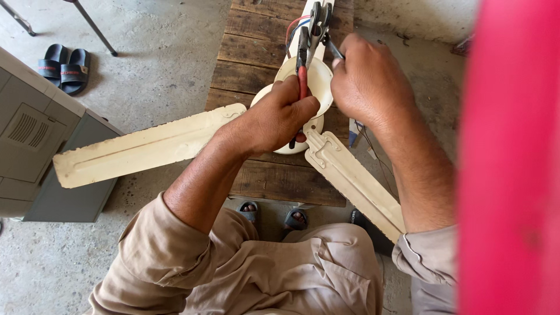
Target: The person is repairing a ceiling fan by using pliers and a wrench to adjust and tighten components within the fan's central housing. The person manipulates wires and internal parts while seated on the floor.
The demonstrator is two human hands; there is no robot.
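A cream ceiling fan [318,81] lies on a low wooden table [251,58], its blades [146,149] spreading left and toward the lower right. My left hand [277,116] is closed around the red handles of a pair of pliers [302,64], whose jaws point up at the fan's rod and wires. My right hand [367,79] is closed on a thin dark tool [333,49] next to the pliers' jaws, above the motor housing. Red and blue wires [293,26] come out by the rod.
A grey metal cabinet [35,140] stands at the left. Black sandals [63,67] lie on the concrete floor at the upper left. A blurred red object [513,157] fills the right edge. My feet in sandals [271,216] show under the table.
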